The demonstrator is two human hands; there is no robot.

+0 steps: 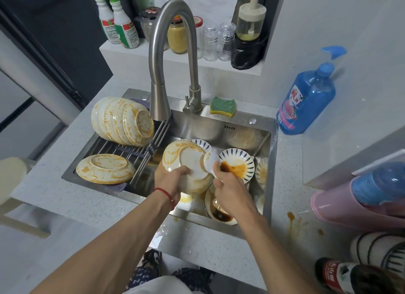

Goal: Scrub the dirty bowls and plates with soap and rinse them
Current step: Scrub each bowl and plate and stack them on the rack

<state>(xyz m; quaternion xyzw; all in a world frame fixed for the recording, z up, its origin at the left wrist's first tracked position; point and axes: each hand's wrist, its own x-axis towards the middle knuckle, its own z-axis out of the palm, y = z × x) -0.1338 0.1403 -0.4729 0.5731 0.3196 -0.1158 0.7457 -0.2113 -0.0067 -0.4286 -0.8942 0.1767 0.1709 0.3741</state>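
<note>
Head view, only view. Left hand grips a yellow-patterned bowl, turned bottom-up and tilted over the sink, fingers curled round its near rim. Right hand pinches a white cloth and presses it to the bowl's right edge, fingers closed on it. Step looks like scrubbing the bowl's outside; no water seen running from the faucet.

Risks: bowl is held by one rim only, probably wet and soapy, so it could slip and drop onto the dishes right under the hands, chipping them. The sauce plate sits just right of the right hand; a wide scrub stroke could drag the cloth through the brown sauce. A second dirty plate lies right under the right wrist.

Around: stack of yellow bowls on the rack to the far left of the left hand, one more upside-down bowl left of it. Sponge beyond the hands on the sink ledge. Blue soap bottle far right of the right hand. Sauce spill on the counter to the right. The faucet spout hangs beyond the held bowl, leaving little room to lift it.
</note>
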